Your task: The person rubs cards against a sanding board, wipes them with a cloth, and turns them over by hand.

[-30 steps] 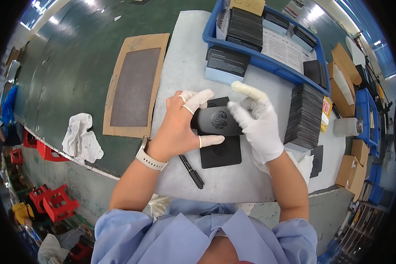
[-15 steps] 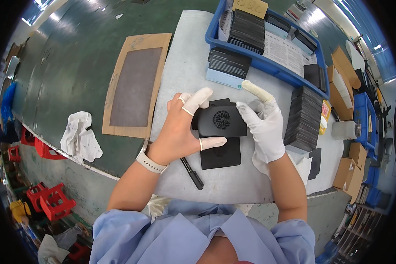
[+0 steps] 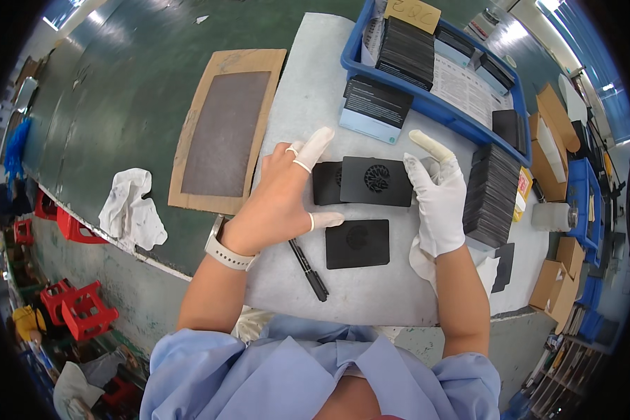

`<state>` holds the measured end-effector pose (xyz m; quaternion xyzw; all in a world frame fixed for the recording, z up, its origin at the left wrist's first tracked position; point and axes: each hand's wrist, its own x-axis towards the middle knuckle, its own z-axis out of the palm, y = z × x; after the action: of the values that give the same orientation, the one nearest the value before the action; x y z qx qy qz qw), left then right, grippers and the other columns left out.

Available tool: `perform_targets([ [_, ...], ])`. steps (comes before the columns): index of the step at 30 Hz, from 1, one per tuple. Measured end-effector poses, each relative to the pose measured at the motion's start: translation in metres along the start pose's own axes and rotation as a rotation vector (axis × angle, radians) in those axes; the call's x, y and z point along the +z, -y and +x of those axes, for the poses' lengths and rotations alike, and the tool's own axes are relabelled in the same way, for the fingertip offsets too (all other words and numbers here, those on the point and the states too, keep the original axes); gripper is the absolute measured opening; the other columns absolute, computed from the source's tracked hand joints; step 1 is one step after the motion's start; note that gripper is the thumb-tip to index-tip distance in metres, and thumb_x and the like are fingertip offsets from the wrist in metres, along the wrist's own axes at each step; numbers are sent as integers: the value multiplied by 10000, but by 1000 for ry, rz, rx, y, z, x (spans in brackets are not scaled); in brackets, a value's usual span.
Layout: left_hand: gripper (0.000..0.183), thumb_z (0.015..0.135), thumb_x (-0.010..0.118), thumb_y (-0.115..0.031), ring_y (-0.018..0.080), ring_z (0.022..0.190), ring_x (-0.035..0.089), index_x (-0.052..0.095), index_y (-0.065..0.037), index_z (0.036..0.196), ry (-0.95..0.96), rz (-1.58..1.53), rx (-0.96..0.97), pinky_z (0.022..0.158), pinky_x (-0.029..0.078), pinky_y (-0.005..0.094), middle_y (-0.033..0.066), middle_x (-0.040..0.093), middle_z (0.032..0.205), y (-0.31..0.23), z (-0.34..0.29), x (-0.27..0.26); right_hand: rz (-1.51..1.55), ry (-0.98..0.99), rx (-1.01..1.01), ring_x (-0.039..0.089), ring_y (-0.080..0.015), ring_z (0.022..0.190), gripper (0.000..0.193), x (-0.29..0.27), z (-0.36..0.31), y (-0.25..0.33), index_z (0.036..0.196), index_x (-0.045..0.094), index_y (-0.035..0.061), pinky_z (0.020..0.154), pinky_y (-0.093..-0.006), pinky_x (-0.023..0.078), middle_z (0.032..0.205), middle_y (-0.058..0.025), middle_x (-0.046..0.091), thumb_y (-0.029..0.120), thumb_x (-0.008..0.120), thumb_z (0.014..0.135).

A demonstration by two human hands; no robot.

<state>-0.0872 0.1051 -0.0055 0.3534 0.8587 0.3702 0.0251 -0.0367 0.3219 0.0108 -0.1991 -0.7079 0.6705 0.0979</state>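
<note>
My left hand (image 3: 276, 192) is open, with pale finger cots on the thumb and some fingers; thumb and forefinger spread around the left end of a flat black card (image 3: 326, 189). Overlapping that one is another black card (image 3: 360, 192) with a round cut-looking pattern. My right hand (image 3: 439, 203), in a white glove with a cream cot on the raised forefinger, pinches this patterned card at its right edge; the fingers behind are partly hidden. Nearer to me, a third black card (image 3: 357, 255) with a faint round mark lies flat on the pale sheet (image 3: 357, 301).
A black marker (image 3: 308, 269) lies near my left wrist. Beyond are a black-and-light-blue box (image 3: 375, 108) and a blue bin (image 3: 441, 105) holding card stacks. On the right stands a long card stack (image 3: 495, 196). A cardboard panel (image 3: 177, 168) and white cloth (image 3: 133, 210) lie left.
The patterned card has moved right with my right hand, showing more of the card beneath its left side. My left thumb has come off the patterned card, and the near card is now fully uncovered.
</note>
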Motion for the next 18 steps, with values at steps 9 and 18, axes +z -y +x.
perform_targets([
  [9,851,615,846,-201,218,887,472,438,-67,1350,-24,-166,145,830,397,335,72,552,952,-10,2,-2,-78,24,-86,506,-70,555,327,-3,5,-21,1222,564,73,511,-221,417,734,2,606,120,606,901],
  [18,987,467,852,-377,321,913,442,462,9,1288,324,146,254,854,390,386,165,517,1037,-39,-9,9,-640,-201,-471,600,-225,566,333,-14,5,-18,1151,598,65,562,-335,490,703,-118,621,227,650,865],
])
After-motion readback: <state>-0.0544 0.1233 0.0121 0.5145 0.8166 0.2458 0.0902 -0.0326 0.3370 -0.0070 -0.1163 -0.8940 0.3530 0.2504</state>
